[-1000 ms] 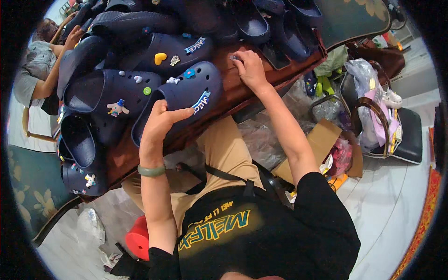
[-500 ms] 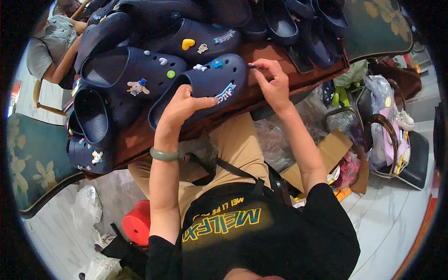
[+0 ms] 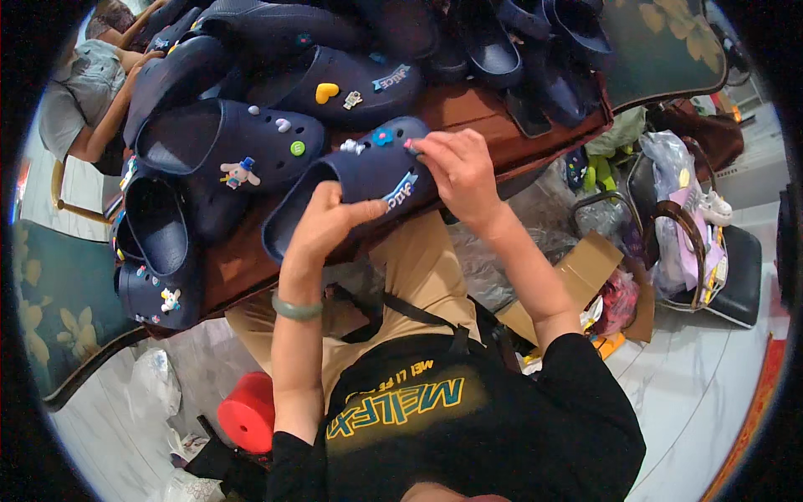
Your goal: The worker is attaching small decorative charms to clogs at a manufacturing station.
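A navy clog (image 3: 358, 177) lies tilted at the near edge of the table, its toe to the upper right. My left hand (image 3: 322, 224) grips its side, fingers inside the opening and thumb on the upper beside a blue-and-white lettered charm (image 3: 401, 192). A blue flower charm (image 3: 382, 136) and a white figure charm (image 3: 352, 147) sit higher on the same clog. With fingertips pinched, my right hand (image 3: 462, 177) holds a small pink shoe charm (image 3: 409, 145) at the toe; its underside is hidden.
Several navy clogs crowd the brown-covered table (image 3: 535, 155), including one with a dog charm (image 3: 241, 172) and one with a yellow heart (image 3: 326, 92). A cardboard box (image 3: 590, 268), a handled basket (image 3: 698, 251) and a red stool (image 3: 247, 412) stand around me. Another person (image 3: 92, 100) sits at far left.
My right hand has moved left and slightly down, bringing the pinched charm from beside the toe onto it. My left hand still grips the clog. The view has shifted slightly.
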A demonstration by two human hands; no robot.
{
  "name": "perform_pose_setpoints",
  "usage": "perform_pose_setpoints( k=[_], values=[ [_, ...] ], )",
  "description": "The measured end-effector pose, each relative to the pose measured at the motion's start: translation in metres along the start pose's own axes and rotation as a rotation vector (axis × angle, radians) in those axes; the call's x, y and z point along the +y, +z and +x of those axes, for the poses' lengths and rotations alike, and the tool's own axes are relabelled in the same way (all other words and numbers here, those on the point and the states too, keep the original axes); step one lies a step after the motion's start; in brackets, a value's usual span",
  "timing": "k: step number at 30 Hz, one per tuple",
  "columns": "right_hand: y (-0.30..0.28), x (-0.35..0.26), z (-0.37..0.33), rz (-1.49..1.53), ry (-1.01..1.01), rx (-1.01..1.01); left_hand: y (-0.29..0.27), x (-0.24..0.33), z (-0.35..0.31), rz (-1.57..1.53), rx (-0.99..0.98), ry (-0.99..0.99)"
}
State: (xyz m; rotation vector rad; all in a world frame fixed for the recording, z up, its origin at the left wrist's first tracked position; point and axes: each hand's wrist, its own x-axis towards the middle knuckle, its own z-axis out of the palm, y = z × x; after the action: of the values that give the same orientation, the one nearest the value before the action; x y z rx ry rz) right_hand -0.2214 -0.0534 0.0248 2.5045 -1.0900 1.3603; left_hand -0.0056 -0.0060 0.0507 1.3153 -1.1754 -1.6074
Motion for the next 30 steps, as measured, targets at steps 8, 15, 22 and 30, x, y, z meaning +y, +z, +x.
perform_pose_setpoints(
  k=[8, 15, 22, 30],
  values=[
    [-0.014, -0.032, -0.009, -0.216, 0.05, -0.155, 0.03, -0.035, -0.017, 0.066, 0.203, 0.146],
    [-0.014, -0.027, 0.003, -0.223, -0.069, -0.326, 0.019, -0.054, -0.008, 0.225, 0.187, 0.101],
    [-0.014, -0.011, 0.006, -0.078, -0.066, -0.341, 0.016, -0.045, -0.007, 0.312, 0.108, 0.038],
    [-0.049, 0.002, 0.032, -0.081, -0.153, -0.634, 0.015, -0.04, -0.005, 0.118, 0.075, 0.144]
  ],
)
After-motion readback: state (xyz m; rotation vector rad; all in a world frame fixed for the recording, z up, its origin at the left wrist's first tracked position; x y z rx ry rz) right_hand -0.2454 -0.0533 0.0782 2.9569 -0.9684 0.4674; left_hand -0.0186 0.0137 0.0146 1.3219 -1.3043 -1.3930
